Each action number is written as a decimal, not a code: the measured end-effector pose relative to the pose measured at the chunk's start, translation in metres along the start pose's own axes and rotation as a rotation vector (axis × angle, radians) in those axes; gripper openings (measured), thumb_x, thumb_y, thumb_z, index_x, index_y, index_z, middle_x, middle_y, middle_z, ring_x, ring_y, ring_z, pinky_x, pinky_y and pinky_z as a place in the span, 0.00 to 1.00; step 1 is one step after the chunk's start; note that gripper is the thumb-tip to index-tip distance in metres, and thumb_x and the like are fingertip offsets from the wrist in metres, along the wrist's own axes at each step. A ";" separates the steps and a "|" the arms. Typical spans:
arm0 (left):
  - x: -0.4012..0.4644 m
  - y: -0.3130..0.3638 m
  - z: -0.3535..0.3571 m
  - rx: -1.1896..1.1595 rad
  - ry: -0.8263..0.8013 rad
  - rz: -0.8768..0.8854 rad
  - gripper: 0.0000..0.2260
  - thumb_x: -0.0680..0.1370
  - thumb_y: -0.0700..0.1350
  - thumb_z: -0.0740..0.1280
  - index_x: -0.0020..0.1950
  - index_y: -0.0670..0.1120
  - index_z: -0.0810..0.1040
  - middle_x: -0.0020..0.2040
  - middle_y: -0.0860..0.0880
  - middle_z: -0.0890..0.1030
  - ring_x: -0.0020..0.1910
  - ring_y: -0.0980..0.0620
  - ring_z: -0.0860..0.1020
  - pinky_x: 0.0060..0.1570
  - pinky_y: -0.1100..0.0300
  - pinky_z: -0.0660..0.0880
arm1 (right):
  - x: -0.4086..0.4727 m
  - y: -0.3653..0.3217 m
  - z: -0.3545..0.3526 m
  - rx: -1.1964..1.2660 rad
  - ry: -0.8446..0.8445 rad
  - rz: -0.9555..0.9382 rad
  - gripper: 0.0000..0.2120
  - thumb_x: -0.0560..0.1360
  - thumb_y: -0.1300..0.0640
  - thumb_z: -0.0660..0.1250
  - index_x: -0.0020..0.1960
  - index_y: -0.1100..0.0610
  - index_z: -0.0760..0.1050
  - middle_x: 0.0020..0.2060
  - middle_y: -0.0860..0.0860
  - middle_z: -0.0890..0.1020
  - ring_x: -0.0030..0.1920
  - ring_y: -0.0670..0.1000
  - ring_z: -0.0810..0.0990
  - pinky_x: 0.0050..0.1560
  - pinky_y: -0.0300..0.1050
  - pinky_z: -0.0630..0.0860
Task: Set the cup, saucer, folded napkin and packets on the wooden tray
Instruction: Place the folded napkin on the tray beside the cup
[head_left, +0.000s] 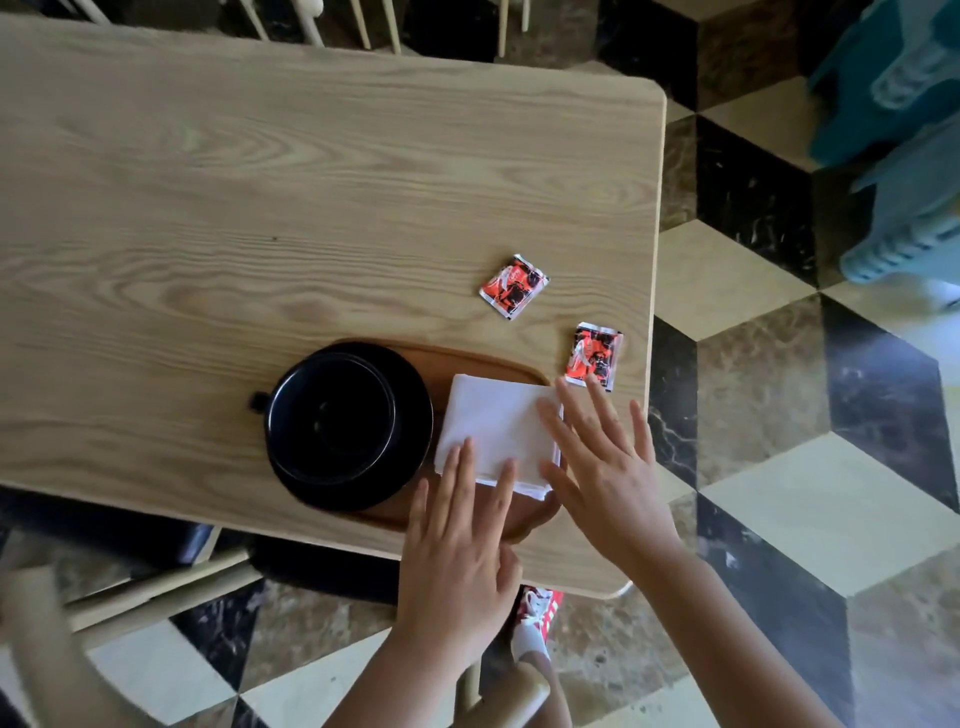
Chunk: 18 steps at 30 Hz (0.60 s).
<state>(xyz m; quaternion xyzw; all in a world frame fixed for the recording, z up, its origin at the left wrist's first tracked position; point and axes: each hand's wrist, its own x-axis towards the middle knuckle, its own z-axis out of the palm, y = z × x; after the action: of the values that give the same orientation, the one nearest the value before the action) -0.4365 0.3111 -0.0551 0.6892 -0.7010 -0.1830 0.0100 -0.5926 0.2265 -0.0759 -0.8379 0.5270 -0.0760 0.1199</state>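
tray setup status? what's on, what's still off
Done: black cup sits on its saucer on the wooden tray. In hand: the folded napkin lies on the tray, with the left hand and right hand flat at its near edge. Left: both packets, far packet and near packet, remain on the table.

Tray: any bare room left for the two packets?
Little. The black saucer with its cup fills the tray's left, the white napkin its right under both hands. Bare strips: far rim behind the napkin, near rim by the left hand.
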 end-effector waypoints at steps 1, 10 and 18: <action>-0.001 0.000 -0.001 -0.009 0.005 0.010 0.32 0.70 0.48 0.56 0.75 0.51 0.57 0.76 0.40 0.56 0.75 0.45 0.55 0.67 0.45 0.58 | 0.000 0.001 0.000 -0.009 -0.016 0.006 0.25 0.76 0.46 0.55 0.71 0.51 0.64 0.73 0.49 0.61 0.74 0.52 0.54 0.71 0.59 0.49; -0.004 -0.010 -0.003 0.038 0.006 0.055 0.31 0.70 0.49 0.56 0.74 0.52 0.59 0.75 0.42 0.58 0.75 0.46 0.56 0.67 0.43 0.59 | 0.004 -0.010 0.004 -0.056 0.013 0.047 0.24 0.76 0.50 0.53 0.71 0.53 0.63 0.73 0.51 0.62 0.74 0.51 0.52 0.70 0.60 0.48; 0.004 -0.011 -0.006 0.008 0.007 0.042 0.32 0.68 0.48 0.55 0.73 0.49 0.62 0.74 0.40 0.60 0.74 0.44 0.57 0.62 0.48 0.72 | 0.010 -0.015 0.005 -0.070 0.025 0.066 0.24 0.76 0.50 0.53 0.71 0.53 0.63 0.73 0.51 0.63 0.73 0.51 0.53 0.69 0.61 0.49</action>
<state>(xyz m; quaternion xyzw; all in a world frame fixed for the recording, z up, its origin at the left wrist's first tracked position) -0.4243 0.3058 -0.0532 0.6751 -0.7159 -0.1775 0.0134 -0.5740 0.2242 -0.0769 -0.8228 0.5581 -0.0638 0.0862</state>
